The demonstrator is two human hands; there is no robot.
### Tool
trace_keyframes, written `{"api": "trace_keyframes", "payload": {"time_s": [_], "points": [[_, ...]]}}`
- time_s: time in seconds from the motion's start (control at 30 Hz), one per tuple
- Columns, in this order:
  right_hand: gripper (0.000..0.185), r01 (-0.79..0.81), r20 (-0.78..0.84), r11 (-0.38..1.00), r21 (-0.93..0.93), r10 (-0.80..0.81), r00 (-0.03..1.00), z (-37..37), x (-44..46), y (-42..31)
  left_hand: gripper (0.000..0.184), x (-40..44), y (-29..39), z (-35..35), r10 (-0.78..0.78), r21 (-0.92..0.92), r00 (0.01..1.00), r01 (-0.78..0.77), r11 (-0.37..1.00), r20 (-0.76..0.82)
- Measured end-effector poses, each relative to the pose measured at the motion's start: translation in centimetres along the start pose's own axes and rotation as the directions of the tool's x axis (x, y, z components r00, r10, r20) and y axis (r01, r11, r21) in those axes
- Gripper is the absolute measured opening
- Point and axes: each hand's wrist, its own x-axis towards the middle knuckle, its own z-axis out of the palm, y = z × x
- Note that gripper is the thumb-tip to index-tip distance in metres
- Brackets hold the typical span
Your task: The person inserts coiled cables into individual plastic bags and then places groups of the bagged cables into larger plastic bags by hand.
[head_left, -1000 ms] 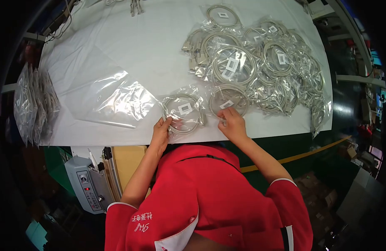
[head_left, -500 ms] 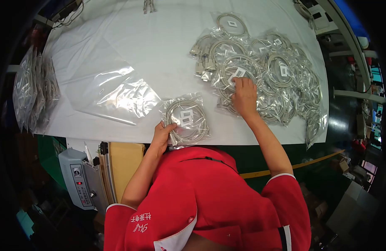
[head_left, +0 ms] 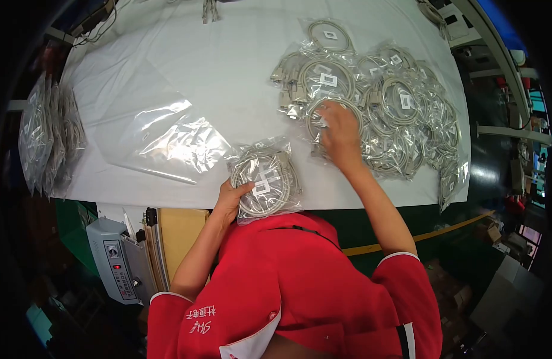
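My left hand [head_left: 233, 196] grips a stack of coiled grey cables in clear plastic bags [head_left: 263, 202] at the front edge of the table, its thumb on top near a white label. A grey connector shows at the stack's upper right. My right hand [head_left: 343, 133] rests over a bagged cable coil [head_left: 315, 127] at the near left of a pile, fingers apart and touching the bag. It covers much of that coil. More bagged cables [head_left: 402, 99] with connectors and white labels lie overlapping around it.
Flat clear plastic bags [head_left: 168, 137] lie on the white table [head_left: 240, 72] at left. More bagged cables [head_left: 51, 134] hang over the left edge. A grey machine [head_left: 115, 260] with a red light stands below the table's front left, beside a tan board [head_left: 183, 239].
The labelled bagged coil that was under my right hand has left the pile. The stack in my left hand looks thicker and sits slightly lower. My right hand now touches another coil.
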Motion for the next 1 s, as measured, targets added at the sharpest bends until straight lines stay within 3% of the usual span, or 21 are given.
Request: {"api": "trace_keyframes", "payload": {"time_s": [0.03,0.1,0.13,0.23,0.27,0.33,0.4,0.47,0.5,0.53,0.57,0.6,0.63,0.67,0.73,0.8,0.97,1.0], "points": [[0.038,-0.235,-0.113,0.971,-0.038,0.23,0.967,-0.8,0.8,1.9,0.051,0.1,-0.4,-0.2,-0.01,-0.044,1.0,0.008,0.999,-0.026],[0.033,-0.363,0.197,0.898,-0.247,0.414,0.889,-1.6,0.8,5.6,0.051,-0.2,-0.7,-0.2,-0.019,-0.091,0.999,0.015,0.996,-0.048],[0.033,-0.359,0.192,0.899,-0.249,0.409,0.892,-2.0,1.0,5.4,0.05,-0.3,-0.6,0.0,-0.005,-0.102,0.998,-0.001,0.995,-0.06],[0.026,-0.575,0.487,0.804,0.152,0.445,0.752,-4.1,0.5,3.6,0.05,-0.4,-0.6,-0.3,0.022,-0.134,0.995,-0.035,0.99,-0.097],[0.026,-0.569,0.49,0.809,0.15,0.439,0.753,-4.2,-0.2,2.3,0.048,-0.1,-0.7,-0.7,-0.003,-0.17,0.995,-0.015,0.985,-0.104],[0.023,-0.653,0.382,0.442,0.615,0.558,0.737,-3.6,-1.8,-1.4,0.047,0.2,-0.9,-1.5,-0.058,-0.24,0.991,0.029,0.97,-0.117],[0.024,-0.653,0.558,-0.038,0.756,0.559,0.613,-1.4,-2.9,-4.3,0.048,-0.4,0.1,-1.4,-0.071,-0.323,0.997,0.056,0.945,-0.036],[0.021,-0.777,0.721,-0.088,0.623,0.451,0.527,0.9,-4.1,-5.6,0.051,-1.0,1.1,-1.3,-0.069,-0.472,0.99,0.121,0.873,0.126],[0.021,-0.779,0.723,-0.087,0.621,0.447,0.527,1.1,-4.0,-5.5,0.051,-1.0,1.1,-1.3,-0.068,-0.475,0.99,0.119,0.872,0.123],[0.021,-0.731,0.596,0.334,0.596,0.426,0.681,1.1,-3.8,-5.4,0.057,-0.9,1.1,-1.2,-0.083,-0.319,0.995,0.097,0.943,0.056],[0.02,-0.552,0.483,0.694,0.463,0.324,0.813,1.2,-3.4,-5.1,0.065,-0.7,1.2,-1.1,-0.087,-0.151,0.996,0.084,0.985,-0.011],[0.02,-0.271,0.407,0.93,0.247,0.154,0.9,1.2,-2.6,-4.8,0.06,-0.8,1.4,-0.5,-0.044,0.049,0.996,0.048,0.998,-0.083],[0.02,-0.333,0.202,0.927,0.174,0.297,0.933,0.5,-0.5,-3.2,0.06,-0.7,1.2,-0.2,-0.044,0.039,0.995,0.048,0.998,-0.093],[0.025,-0.528,0.13,0.827,0.192,0.512,0.849,0.0,1.5,-0.9,0.059,-0.6,1.1,-0.1,-0.024,0.003,0.995,0.024,1.0,-0.095],[0.037,-0.527,-0.099,0.839,-0.131,0.518,0.85,0.5,3.8,5.2,0.052,-0.6,0.7,0.3,0.054,-0.053,0.991,-0.06,0.997,-0.119],[0.034,-0.577,0.182,0.718,-0.389,0.674,0.716,0.6,5.9,7.5,0.051,-0.6,0.7,0.5,0.057,-0.054,0.99,-0.065,0.996,-0.132],[0.024,-0.578,0.118,0.81,-0.103,0.587,0.801,-1.4,8.8,5.7,0.049,-0.9,0.7,0.3,0.028,-0.075,0.988,-0.04,0.996,-0.15],[0.016,-0.532,0.099,0.842,0.095,0.523,0.846,-2.3,8.9,4.1,0.049,-0.8,0.6,0.2,0.022,-0.081,0.99,-0.033,0.996,-0.142]]}}
